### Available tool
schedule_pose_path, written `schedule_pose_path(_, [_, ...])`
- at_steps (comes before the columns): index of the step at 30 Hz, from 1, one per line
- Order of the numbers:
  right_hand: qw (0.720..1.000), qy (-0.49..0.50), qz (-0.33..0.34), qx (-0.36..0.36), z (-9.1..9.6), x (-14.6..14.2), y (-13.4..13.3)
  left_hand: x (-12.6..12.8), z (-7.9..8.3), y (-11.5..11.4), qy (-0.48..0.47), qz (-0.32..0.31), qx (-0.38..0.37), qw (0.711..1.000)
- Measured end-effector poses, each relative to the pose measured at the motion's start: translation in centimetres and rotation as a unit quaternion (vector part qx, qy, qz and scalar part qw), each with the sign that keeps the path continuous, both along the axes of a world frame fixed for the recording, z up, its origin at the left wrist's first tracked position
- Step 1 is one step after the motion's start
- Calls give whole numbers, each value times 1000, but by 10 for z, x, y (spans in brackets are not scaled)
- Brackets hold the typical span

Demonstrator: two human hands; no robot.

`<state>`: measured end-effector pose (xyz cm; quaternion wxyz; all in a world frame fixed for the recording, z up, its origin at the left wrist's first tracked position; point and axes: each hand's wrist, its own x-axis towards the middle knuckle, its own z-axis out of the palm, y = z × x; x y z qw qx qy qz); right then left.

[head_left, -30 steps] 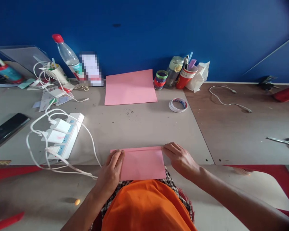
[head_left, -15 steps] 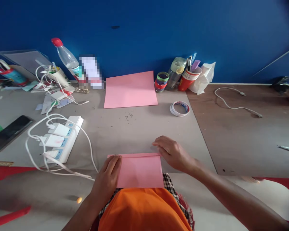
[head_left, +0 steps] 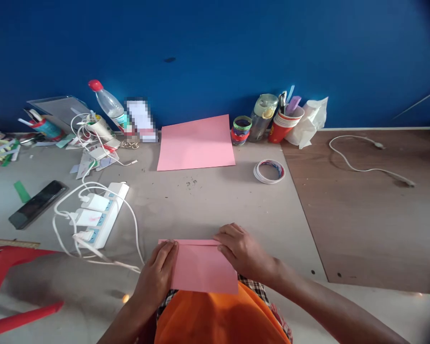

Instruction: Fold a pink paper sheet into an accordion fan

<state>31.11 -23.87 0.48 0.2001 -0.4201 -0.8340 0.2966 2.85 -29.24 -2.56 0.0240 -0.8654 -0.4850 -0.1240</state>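
Note:
A pink sheet of paper (head_left: 203, 270) lies at the table's front edge, with a narrow folded strip along its far edge. My left hand (head_left: 156, 267) is closed at its far left corner, fingers pressed together on the fold. My right hand (head_left: 241, 252) is also closed, its thumb and fingers pinching the right part of the folded strip. The near edge of the sheet hangs toward my orange clothing. Farther back, a second pink sheet (head_left: 196, 145) leans at the foot of the blue wall.
A white power strip (head_left: 111, 215) with tangled cables stands left, beside a black phone (head_left: 38, 204). A tape roll (head_left: 269, 171) lies to the right. Along the wall are a red-capped bottle (head_left: 109, 105), a clear bottle (head_left: 263, 117) and red paper cups (head_left: 284, 125). A white cable (head_left: 356, 168) lies far right.
My right hand has moved left and down onto the folded strip, from beyond the sheet's right corner. My left hand stays at the left corner. The view has shifted slightly.

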Motion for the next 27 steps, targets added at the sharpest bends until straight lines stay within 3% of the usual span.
schedule_pose_path(4, [996, -85, 16, -1, 10, -7, 2, -3, 2, 3, 1, -18, -10, 1000])
schedule_pose_path(13, [973, -231, -16, 9, 14, -28, -6, -2, 33, 27, -44, -50, -62, 996])
schedule_pose_path(20, [977, -211, 2, 10, 13, -26, 8, -12, 24, 49, -56, -27, -72, 995])
schedule_pose_path(27, [993, -104, 25, -45, 32, -17, 33, -7, 37, 69, -57, -30, -146, 987])
